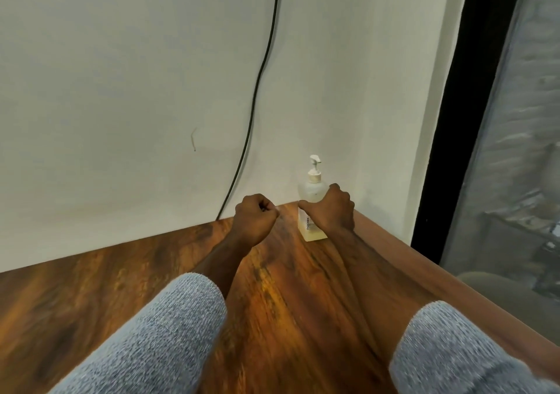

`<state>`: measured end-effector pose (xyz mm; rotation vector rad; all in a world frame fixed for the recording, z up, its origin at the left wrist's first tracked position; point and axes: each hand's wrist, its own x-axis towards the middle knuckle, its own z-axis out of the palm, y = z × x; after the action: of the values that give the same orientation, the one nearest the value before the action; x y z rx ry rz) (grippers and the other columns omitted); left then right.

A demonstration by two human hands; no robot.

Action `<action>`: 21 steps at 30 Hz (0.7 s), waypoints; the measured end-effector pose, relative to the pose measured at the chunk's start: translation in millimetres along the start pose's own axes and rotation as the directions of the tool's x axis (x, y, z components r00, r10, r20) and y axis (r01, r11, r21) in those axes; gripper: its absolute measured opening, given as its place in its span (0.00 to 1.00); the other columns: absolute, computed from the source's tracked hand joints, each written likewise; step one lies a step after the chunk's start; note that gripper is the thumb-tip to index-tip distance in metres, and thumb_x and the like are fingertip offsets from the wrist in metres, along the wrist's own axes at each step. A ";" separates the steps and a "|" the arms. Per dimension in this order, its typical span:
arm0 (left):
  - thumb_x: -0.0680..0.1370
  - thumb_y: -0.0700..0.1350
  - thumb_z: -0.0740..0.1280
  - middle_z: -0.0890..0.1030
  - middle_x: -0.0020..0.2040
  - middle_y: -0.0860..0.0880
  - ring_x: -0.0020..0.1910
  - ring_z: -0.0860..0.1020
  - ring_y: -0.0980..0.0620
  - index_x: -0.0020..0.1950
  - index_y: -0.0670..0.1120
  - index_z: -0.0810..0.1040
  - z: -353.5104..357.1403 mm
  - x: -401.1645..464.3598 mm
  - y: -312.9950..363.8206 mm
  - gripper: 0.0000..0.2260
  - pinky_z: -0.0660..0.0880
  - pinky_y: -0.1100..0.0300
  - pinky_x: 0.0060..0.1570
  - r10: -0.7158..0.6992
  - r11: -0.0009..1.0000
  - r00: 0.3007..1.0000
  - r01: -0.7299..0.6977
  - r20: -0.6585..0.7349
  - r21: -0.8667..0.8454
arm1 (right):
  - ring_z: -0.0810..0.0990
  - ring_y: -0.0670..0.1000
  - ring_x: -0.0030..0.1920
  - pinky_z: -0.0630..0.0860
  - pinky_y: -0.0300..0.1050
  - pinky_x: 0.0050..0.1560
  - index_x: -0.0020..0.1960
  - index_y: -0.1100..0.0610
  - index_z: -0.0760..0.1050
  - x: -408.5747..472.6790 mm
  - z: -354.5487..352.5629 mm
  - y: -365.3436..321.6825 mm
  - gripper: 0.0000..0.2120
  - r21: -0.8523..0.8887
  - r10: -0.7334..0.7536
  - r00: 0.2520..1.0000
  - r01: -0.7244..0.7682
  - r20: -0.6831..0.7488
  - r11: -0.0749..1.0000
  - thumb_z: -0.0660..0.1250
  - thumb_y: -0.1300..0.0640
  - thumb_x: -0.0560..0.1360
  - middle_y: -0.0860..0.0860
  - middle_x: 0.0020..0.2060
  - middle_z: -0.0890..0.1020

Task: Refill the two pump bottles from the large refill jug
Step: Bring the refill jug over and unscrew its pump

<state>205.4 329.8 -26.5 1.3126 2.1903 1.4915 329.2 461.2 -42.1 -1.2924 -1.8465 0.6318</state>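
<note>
A clear pump bottle (312, 193) with a white pump head and a little yellowish liquid at its bottom stands upright in the far right corner of the wooden table (272, 287). My right hand (331, 210) is wrapped around its body. My left hand (256, 218) is curled into a fist just left of the bottle, apart from it, with nothing visible in it. Only this one pump bottle is in view, and no refill jug shows.
A white wall (136, 90) rises behind the table. A black cable (257, 90) hangs down it to the table's back edge. A dark window frame (448, 121) stands past the table's right edge.
</note>
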 end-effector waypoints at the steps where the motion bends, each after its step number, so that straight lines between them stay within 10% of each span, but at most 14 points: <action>1: 0.75 0.40 0.70 0.82 0.40 0.47 0.42 0.83 0.45 0.41 0.46 0.80 -1.8 -6.6 2.5 0.04 0.81 0.53 0.44 0.002 1.000 1.000 -0.002 0.004 0.001 | 0.80 0.55 0.50 0.74 0.46 0.46 0.57 0.57 0.73 -9.6 -5.7 2.2 0.34 0.002 -0.019 1.000 0.019 0.001 1.000 0.77 0.36 0.63 0.52 0.50 0.80; 12: 0.79 0.40 0.68 0.78 0.34 0.50 0.35 0.79 0.52 0.39 0.46 0.76 -23.1 -106.0 32.2 0.09 0.76 0.65 0.33 0.013 0.994 0.999 -0.008 0.051 -0.107 | 0.76 0.41 0.51 0.70 0.35 0.49 0.64 0.43 0.73 -119.4 -72.4 18.3 0.32 0.019 -0.218 0.976 0.218 -0.001 0.976 0.75 0.37 0.63 0.39 0.53 0.78; 17: 0.79 0.40 0.68 0.78 0.34 0.47 0.34 0.79 0.50 0.40 0.42 0.77 -40.5 -160.5 47.9 0.07 0.71 0.68 0.26 0.043 0.990 0.997 -0.034 0.059 -0.135 | 0.79 0.45 0.45 0.71 0.38 0.45 0.50 0.46 0.73 -180.0 -104.6 17.4 0.23 0.072 -0.151 0.988 0.154 -0.041 0.985 0.78 0.41 0.62 0.41 0.44 0.79; 21: 0.79 0.41 0.68 0.79 0.38 0.47 0.36 0.79 0.51 0.47 0.40 0.78 -47.1 -202.1 51.5 0.05 0.70 0.71 0.25 0.034 0.989 0.996 -0.022 0.085 -0.145 | 0.80 0.47 0.49 0.74 0.41 0.45 0.56 0.50 0.74 -226.8 -126.9 16.5 0.30 0.049 -0.151 0.987 0.154 -0.056 0.987 0.79 0.40 0.61 0.43 0.49 0.80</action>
<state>326.6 153.7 -23.9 1.3398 1.9788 1.5393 482.7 251.2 -53.0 -1.1109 -1.8533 0.5564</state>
